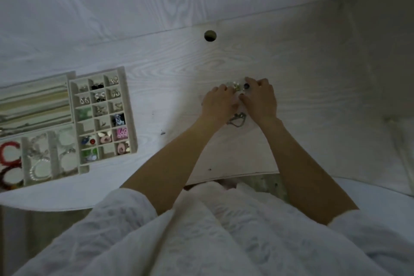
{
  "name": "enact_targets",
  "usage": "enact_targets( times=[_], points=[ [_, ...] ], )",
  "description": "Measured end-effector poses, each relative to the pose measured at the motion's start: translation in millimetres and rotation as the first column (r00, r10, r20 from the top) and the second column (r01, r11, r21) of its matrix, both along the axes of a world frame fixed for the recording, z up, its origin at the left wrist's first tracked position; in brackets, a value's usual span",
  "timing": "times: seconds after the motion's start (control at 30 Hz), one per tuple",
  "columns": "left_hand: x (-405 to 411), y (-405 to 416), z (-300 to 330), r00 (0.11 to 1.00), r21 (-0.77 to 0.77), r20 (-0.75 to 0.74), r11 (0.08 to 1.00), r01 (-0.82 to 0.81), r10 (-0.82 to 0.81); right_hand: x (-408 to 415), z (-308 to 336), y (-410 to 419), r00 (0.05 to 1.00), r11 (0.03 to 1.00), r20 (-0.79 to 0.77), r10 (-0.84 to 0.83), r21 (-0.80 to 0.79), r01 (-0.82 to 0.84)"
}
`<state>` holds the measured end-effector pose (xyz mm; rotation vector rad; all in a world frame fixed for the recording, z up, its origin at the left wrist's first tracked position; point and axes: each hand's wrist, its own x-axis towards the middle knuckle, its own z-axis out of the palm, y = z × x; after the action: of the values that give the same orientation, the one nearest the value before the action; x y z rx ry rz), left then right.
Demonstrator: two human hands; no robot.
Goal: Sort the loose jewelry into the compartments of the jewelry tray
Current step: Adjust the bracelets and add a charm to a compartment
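White textured sleeves [125, 213] sit closest to us, bare forearms reaching out over the pale wood-grain surface [170, 67]. Our left hand [220, 102] and right hand [259, 98] meet over a small heap of loose jewelry [237, 86], beads in cream, green and dark blue. Fingers [253, 83] of the right hand are curled down onto the heap, apparently pinching a dark bead; the left fingers are curled at the heap's near edge, but we cannot tell whether they hold anything. Just below the hands a thin grey chain [236, 119] lies on the surface between the wrists.

Well apart to the left sits the grey felt jewelry tray [122, 78], a grid of small compartments. Most hold earrings and small pieces: a pink item [122, 133], a green one [84, 113], a blue-and-white one [117, 119]. Touching its left side is a second grey tray [51, 152] with bigger slots holding a pearl bracelet [38, 171] and a red ring-shaped bangle [7, 153]; above that, long slots with thin chains, blurred. Two tiny dark specks lie on the surface between tray and arms. A round hole [210, 35] is cut in the surface beyond the hands.
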<state>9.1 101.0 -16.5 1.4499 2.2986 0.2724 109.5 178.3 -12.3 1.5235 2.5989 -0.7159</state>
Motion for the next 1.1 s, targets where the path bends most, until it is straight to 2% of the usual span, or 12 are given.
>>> enact_targets(
  times=[0.1, 0.33, 0.5, 0.63, 0.77, 0.9, 0.97, 1.1],
  points=[
    [7.3, 8.7, -6.1, 0.998, 0.039, 0.031, 0.998, -0.056, 0.055, 2.0, -3.4, 8.8, 0.998, 0.998, -0.042, 0.049, -0.029, -0.05],
    [15.2, 6.3, -11.1, 0.963, 0.105, 0.209, 0.975, -0.195, 0.17, 22.7, -5.9, 14.1, 0.962, 0.988, -0.274, -0.004, -0.151, -0.039],
    [3.8, -24.7, 1.9, 0.825, 0.172, 0.517, 0.917, -0.361, 0.228, 21.3, 22.0, -3.5, 0.874, 0.973, -0.485, 0.008, -0.198, -0.119],
    [-28.2, -84.4, 25.0, 0.762, 0.209, 0.58, 0.852, -0.48, 0.287, -11.5, 30.8, -39.3, 0.855, 0.907, -0.511, 0.085, -0.316, -0.279],
    [-62.6, -157.4, 32.5, 0.645, 0.188, 0.63, 0.721, -0.667, 0.433, -67.7, 27.9, -89.9, 0.852, 0.835, -0.499, 0.156, -0.394, -0.384],
    [-84.8, -227.3, 34.6, 0.462, 0.166, 0.65, 0.481, -0.861, 0.603, -123.3, 26.4, -138.4, 0.838, 0.741, -0.528, 0.139, -0.506, -0.442],
    [-94.6, -257.8, 34.2, 0.382, 0.175, 0.642, 0.359, -0.917, 0.664, -149.2, 24.0, -165.5, 0.813, 0.706, -0.539, 0.219, -0.488, -0.514],
    [-120.9, -299.8, 30.9, 0.364, 0.234, 0.562, 0.279, -0.931, 0.743, -193.3, 20.7, -208.0, 0.746, 0.679, -0.552, 0.372, -0.385, -0.625]
  ],
)
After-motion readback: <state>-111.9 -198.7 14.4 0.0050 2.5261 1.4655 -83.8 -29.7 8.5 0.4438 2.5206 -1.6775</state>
